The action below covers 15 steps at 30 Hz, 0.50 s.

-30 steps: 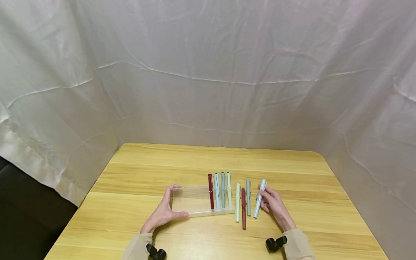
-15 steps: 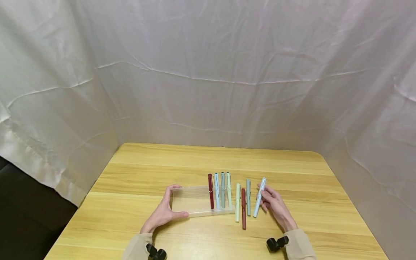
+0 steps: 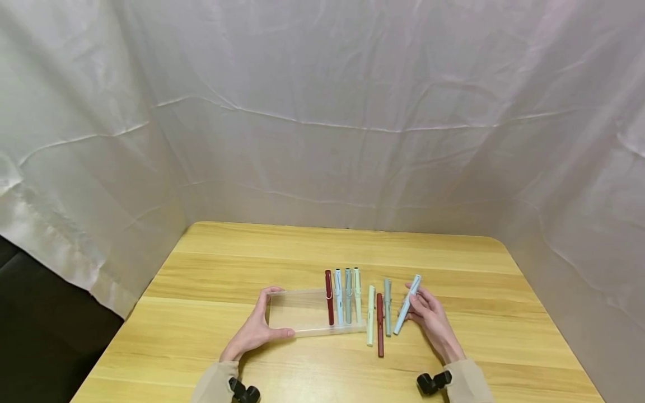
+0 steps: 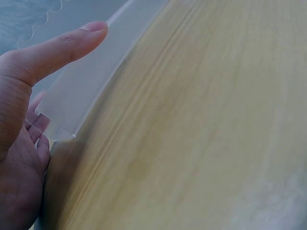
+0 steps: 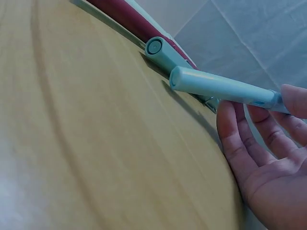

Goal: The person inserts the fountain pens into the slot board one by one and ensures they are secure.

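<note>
My left hand (image 3: 257, 330) grips the left end of a clear plastic pen tray (image 3: 297, 311), thumb on its front side and fingers at the far side. In the left wrist view the thumb lies along the tray's frosted side (image 4: 81, 86). Across the tray's right part lie a dark red pen (image 3: 330, 305), a light blue pen (image 3: 339, 299), a grey-green pen (image 3: 348, 302) and a pale green pen (image 3: 357, 299). Between thumb and fingers, my right hand (image 3: 434, 322) pinches another light blue pen (image 5: 216, 86), tilted and raised off the table.
On the wooden table (image 3: 322, 369), right of the tray, lie a pale green pen (image 3: 370, 319), a dark red pen (image 3: 380, 330) and a grey-green pen (image 3: 387, 310), side by side. A pale cloth curtain (image 3: 322, 140) hangs behind the table.
The light blue pen in my right hand has tilted further, its upper end moving right. The right hand has shifted slightly right. My left hand keeps its grip on the tray.
</note>
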Each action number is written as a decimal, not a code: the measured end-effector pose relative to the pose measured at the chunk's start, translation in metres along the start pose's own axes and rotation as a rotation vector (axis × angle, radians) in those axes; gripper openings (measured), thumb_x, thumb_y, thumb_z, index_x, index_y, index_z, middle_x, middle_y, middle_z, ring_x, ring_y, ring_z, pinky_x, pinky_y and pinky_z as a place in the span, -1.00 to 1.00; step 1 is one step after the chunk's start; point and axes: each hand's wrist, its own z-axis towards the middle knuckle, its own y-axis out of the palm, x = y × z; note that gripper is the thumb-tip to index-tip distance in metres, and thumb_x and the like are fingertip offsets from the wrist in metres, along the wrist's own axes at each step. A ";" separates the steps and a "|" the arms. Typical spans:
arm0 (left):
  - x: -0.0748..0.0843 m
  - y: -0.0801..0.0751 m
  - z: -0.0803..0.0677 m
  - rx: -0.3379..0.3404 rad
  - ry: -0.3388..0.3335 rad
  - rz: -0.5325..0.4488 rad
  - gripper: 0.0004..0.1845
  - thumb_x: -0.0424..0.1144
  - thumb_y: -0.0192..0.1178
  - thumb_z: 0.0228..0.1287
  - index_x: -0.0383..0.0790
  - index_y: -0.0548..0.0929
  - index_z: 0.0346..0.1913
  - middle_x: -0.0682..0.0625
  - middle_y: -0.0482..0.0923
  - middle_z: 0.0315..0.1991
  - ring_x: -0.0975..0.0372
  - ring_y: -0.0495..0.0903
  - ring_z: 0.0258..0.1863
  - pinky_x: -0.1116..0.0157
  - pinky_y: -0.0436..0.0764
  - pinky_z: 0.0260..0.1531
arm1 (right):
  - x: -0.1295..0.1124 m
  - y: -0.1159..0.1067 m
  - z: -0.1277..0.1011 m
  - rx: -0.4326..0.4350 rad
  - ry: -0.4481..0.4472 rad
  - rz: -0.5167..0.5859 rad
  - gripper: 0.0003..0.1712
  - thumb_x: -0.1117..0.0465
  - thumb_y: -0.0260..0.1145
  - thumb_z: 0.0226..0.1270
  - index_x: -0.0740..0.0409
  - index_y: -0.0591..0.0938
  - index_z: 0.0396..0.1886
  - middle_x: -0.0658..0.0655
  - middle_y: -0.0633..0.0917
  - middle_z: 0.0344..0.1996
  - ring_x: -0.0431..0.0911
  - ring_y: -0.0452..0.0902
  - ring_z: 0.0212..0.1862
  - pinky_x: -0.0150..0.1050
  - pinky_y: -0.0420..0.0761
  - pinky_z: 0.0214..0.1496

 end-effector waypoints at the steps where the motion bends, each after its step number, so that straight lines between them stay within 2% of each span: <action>1: 0.000 0.000 0.000 0.000 0.000 -0.001 0.10 -0.18 0.66 -0.21 -0.07 0.19 0.41 -0.15 0.22 0.44 -0.12 0.13 0.52 -0.41 -0.10 0.48 | 0.000 0.000 -0.001 0.004 -0.001 0.010 -0.47 0.16 0.03 0.63 0.29 0.27 0.45 -0.03 0.71 -0.16 -0.21 0.70 -0.16 -0.35 0.74 -0.11; 5: -0.001 0.000 0.001 -0.002 -0.003 -0.005 0.09 -0.19 0.66 -0.20 -0.07 0.19 0.41 -0.15 0.21 0.45 -0.12 0.10 0.53 -0.41 -0.14 0.49 | 0.000 0.000 -0.004 0.021 -0.030 0.061 -0.48 0.20 0.03 0.62 0.28 0.26 0.46 -0.08 0.71 -0.15 -0.20 0.70 -0.13 -0.30 0.77 -0.03; 12: 0.000 0.001 0.000 0.001 -0.016 -0.003 0.09 -0.19 0.66 -0.21 -0.06 0.19 0.41 -0.14 0.21 0.45 -0.13 0.11 0.53 -0.41 -0.11 0.48 | -0.005 0.004 -0.007 0.024 -0.084 0.107 -0.60 0.26 0.06 0.59 -0.13 0.45 0.32 -0.09 0.66 -0.12 -0.14 0.72 -0.09 -0.22 0.77 0.05; 15: 0.001 0.000 0.000 0.000 -0.021 -0.003 0.09 -0.19 0.66 -0.20 -0.06 0.19 0.41 -0.14 0.21 0.46 -0.13 0.11 0.53 -0.40 -0.11 0.49 | -0.007 0.007 -0.008 0.054 -0.083 0.090 -0.55 0.26 0.09 0.58 -0.05 0.39 0.39 -0.07 0.64 -0.10 -0.14 0.72 -0.09 -0.21 0.76 0.06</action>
